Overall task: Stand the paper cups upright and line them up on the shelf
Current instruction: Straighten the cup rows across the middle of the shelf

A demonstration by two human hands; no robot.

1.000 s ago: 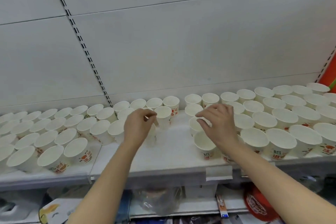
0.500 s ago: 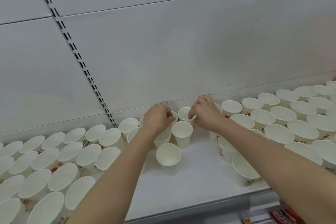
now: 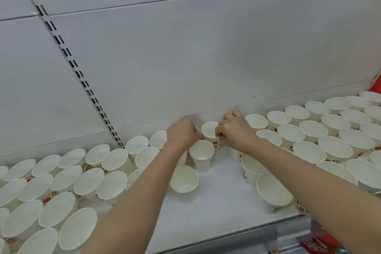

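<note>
Dozens of paper cups [image 3: 311,148] standing upright across the white shelf [image 3: 218,208], massed at left and right, with a bare gap in the middle. Both hands now reaching to the far edge against the back panel [image 3: 206,57], having come up from the middle of the shelf a second ago — meaning the gap is being filled from the back row forward. Left hand [image 3: 181,133] curled into a loose fist, knuckles up, closed on the rim of a cup mostly hidden beneath it. Right hand [image 3: 235,130] pinching the rim of the far cup [image 3: 210,130] between thumb and fingertips, wrist bent down, forearm stretched long across the near cups. Two more cups standing in the gap, one just near the hands [image 3: 201,153], another nearer still [image 3: 184,181] — probably awaiting alignment. Judging roughly: most of the task done, centre column remaining.
</note>
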